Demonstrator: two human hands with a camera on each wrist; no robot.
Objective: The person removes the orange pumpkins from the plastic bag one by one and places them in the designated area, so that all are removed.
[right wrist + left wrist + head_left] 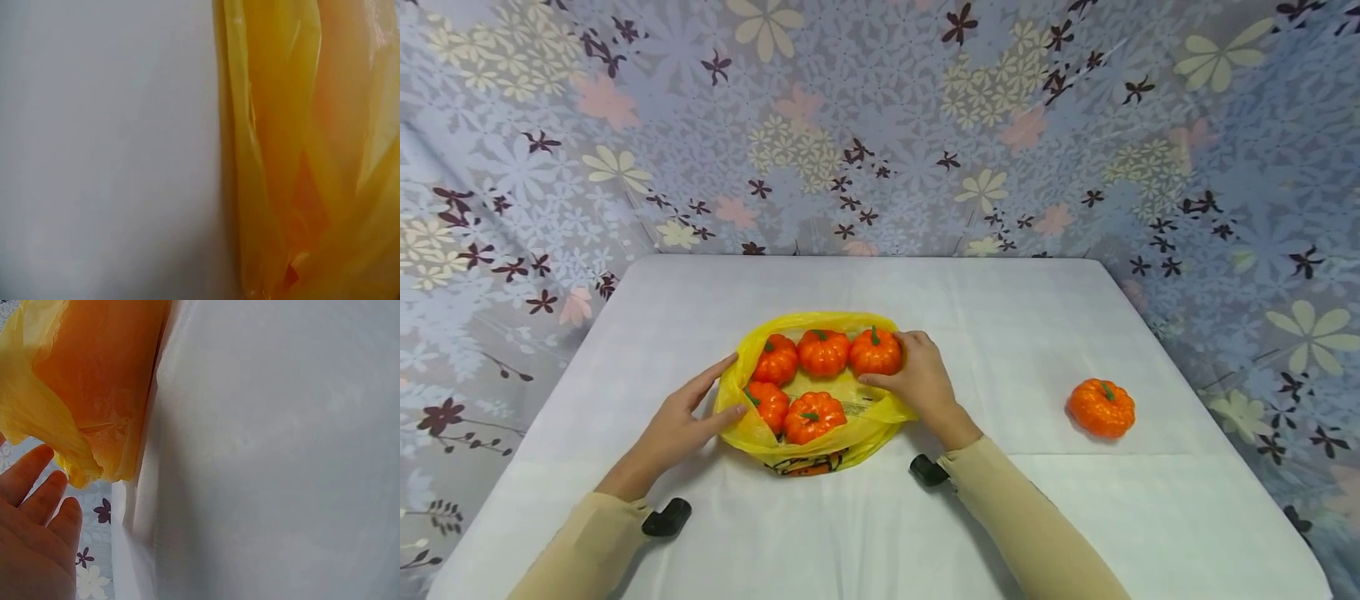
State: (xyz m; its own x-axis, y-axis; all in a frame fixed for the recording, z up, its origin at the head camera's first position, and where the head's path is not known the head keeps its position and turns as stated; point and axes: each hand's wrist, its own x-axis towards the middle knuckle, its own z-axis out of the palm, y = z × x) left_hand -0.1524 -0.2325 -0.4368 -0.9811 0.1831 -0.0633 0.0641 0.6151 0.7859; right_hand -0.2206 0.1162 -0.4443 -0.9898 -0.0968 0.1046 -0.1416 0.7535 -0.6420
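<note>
A yellow plastic bag (857, 450) lies with its mouth spread on the table, and several small orange pumpkins with green stems sit inside. My right hand (928, 379) reaches over the bag's right rim and holds the pumpkin (876, 353) at the back right, thumb in front and fingers behind. On the opposite side, my left hand (679, 423) touches the rim with fairly straight fingers. The left wrist view shows its loose fingers (47, 494) beside the yellow plastic. In the right wrist view the bag (275, 156) fills the right side and the hand is hidden.
Another orange pumpkin (1101, 408) sits alone on the right side of the table. A white cloth (1000, 308) covers the table. Floral fabric (880, 125) hangs behind and at both sides. Black devices (667, 518) are worn at both wrists.
</note>
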